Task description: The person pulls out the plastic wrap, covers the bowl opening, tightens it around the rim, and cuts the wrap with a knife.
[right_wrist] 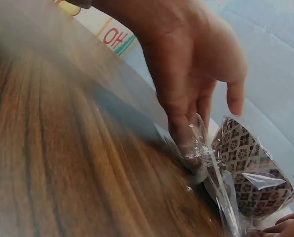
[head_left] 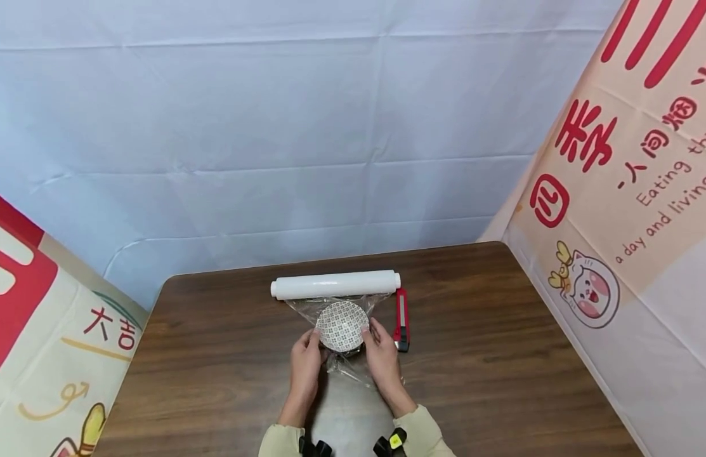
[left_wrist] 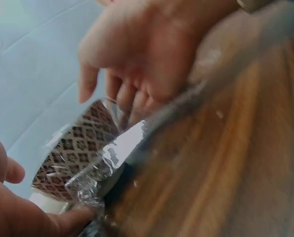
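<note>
A round bowl (head_left: 342,327) with a small diamond-and-flower pattern sits between the two hands, clear plastic wrap (left_wrist: 124,143) stretched and crumpled about it. My left hand (head_left: 304,365) holds the bowl's left side, thumb at the rim and the other fingers lower down. On the opposite side my right hand (head_left: 385,358) grips in much the same way. Across from each wrist camera, the other hand appears: the right hand (left_wrist: 137,49) in the left wrist view, the left hand (right_wrist: 193,64) in the right wrist view. Film and bowl partly hide several fingertips.
Behind the bowl lies a white roll of plastic wrap (head_left: 335,284), its film running toward the bowl. A red box cutter (head_left: 402,320) rests just right of the right hand. All stand on a brown wooden table (head_left: 501,355), with cloth hangings (head_left: 261,127) around it.
</note>
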